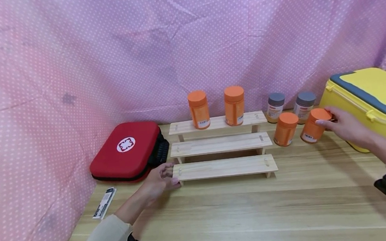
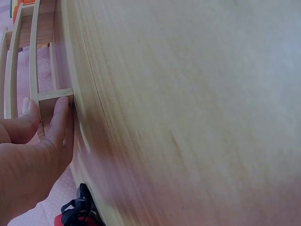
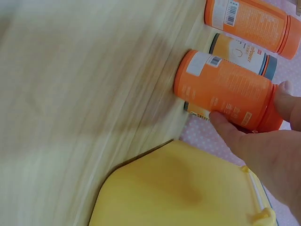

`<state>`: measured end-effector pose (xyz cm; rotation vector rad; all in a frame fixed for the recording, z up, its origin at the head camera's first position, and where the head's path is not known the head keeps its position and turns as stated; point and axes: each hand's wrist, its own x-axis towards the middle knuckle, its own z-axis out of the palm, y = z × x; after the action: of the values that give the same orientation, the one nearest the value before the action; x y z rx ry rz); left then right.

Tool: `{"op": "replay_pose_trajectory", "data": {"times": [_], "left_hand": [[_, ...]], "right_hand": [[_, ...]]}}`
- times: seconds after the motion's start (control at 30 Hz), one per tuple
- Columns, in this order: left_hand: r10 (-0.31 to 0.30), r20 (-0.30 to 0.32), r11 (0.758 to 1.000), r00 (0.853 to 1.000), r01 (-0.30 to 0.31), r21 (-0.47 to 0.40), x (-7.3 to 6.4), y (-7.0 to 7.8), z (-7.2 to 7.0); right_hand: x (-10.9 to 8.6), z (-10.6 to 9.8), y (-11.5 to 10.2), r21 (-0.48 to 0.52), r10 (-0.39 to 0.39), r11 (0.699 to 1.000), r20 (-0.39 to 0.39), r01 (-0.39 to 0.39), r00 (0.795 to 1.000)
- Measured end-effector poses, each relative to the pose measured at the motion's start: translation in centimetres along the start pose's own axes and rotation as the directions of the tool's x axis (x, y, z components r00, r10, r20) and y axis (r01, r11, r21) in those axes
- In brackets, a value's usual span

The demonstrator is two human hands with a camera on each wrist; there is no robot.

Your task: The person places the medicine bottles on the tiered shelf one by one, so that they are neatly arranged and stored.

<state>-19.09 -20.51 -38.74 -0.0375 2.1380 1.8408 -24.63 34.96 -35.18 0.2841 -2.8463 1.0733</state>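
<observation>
My left hand [image 1: 156, 183] grips the left end of the lowest step of a three-tier wooden rack [image 1: 222, 167]. In the left wrist view its thumb and fingers lie around the rack's end support [image 2: 55, 95]. On the right, my right hand [image 1: 349, 125] holds an orange pill bottle [image 1: 312, 127] by its upper part. The right wrist view shows the thumb near the lid and a finger along the side of the bottle [image 3: 221, 89]. A second orange bottle [image 1: 285, 129] stands just left of it. Two more orange bottles, one [image 1: 199, 110] left of the other [image 1: 234, 106], stand on the top step.
Two grey-lidded bottles [image 1: 276, 107] [image 1: 304, 107] stand behind the right-hand orange ones. A yellow box [image 1: 358, 121] with a grey-edged lid stands at far right. A red first-aid case [image 1: 114, 162] and a small white packet [image 1: 104, 203] lie at left. Pink dotted cloth [image 1: 139, 56] hangs behind.
</observation>
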Motion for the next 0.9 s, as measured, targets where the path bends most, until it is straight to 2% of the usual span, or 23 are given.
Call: {"op": "replay_pose_trajectory", "data": {"times": [0.17,0.23,0.27,0.5,0.57,0.73,0.9], "left_hand": [[0.000,-0.006,1.000,1.000,0.000,-0.001,0.1,-0.1,0.1],[0.000,-0.007,1.000,1.000,0.000,-0.006,0.2,-0.2,0.0],[0.000,-0.011,1.000,1.000,0.000,-0.002,0.2,-0.2,-0.1],[0.003,-0.008,1.000,1.000,-0.003,0.002,0.2,-0.4,-0.1],[0.003,-0.013,1.000,1.000,-0.003,0.000,0.2,-0.3,-0.1],[0.004,-0.017,1.000,1.000,-0.003,0.004,0.1,-0.3,0.0],[-0.005,-0.015,1.000,1.000,0.005,0.004,0.1,-0.2,0.0]], "right_hand": [[-1.9,-0.7,-0.7,-0.109,-0.091,0.991,-0.068,0.083,0.994],[-2.7,-1.0,-1.3,-0.120,-0.128,0.986,-0.077,0.118,0.989],[-3.1,-1.1,-1.6,-0.111,-0.148,0.984,-0.076,0.139,0.986],[-5.6,-1.2,-4.8,-0.068,-0.140,0.988,-0.042,0.137,0.989],[-6.0,-1.3,-5.6,-0.024,-0.160,0.987,-0.035,0.159,0.987],[-6.3,-1.3,-8.4,0.050,-0.193,0.980,-0.008,0.193,0.981],[-5.6,-0.5,-12.4,0.052,-0.205,0.977,0.011,0.205,0.979]]}}
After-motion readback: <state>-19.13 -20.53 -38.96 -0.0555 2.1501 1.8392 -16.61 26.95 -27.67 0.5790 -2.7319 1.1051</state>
